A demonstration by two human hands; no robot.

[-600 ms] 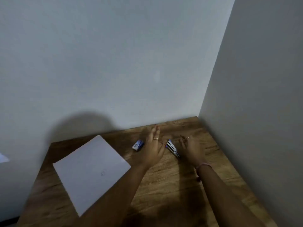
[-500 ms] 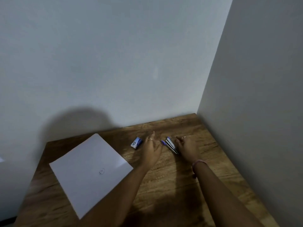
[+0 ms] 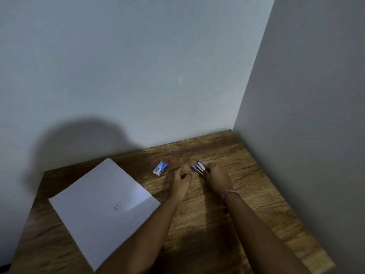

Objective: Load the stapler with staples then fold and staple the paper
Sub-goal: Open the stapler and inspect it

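Note:
A small blue and black stapler (image 3: 199,167) lies near the back of the wooden table (image 3: 246,194), its parts fanned apart. My right hand (image 3: 217,179) grips its near end, fingers curled over it. My left hand (image 3: 180,181) rests on the table just left of the stapler's blue tip, with its fingers curled in and nothing seen in them. I cannot tell if it touches the tip. A small blue and white staple box (image 3: 160,168) lies left of that hand. The white paper (image 3: 102,208) lies flat at the left, with a small circled mark on it.
The table stands in a corner, with a pale wall (image 3: 138,76) behind it and a grey wall (image 3: 316,135) along its right side. My shadow falls on the back wall above the paper. Bare wood shows at the near right.
My left hand's fingers, straight before, have curled in beside the stapler's tip. My right hand has closed further over the stapler. The camera has tilted slightly.

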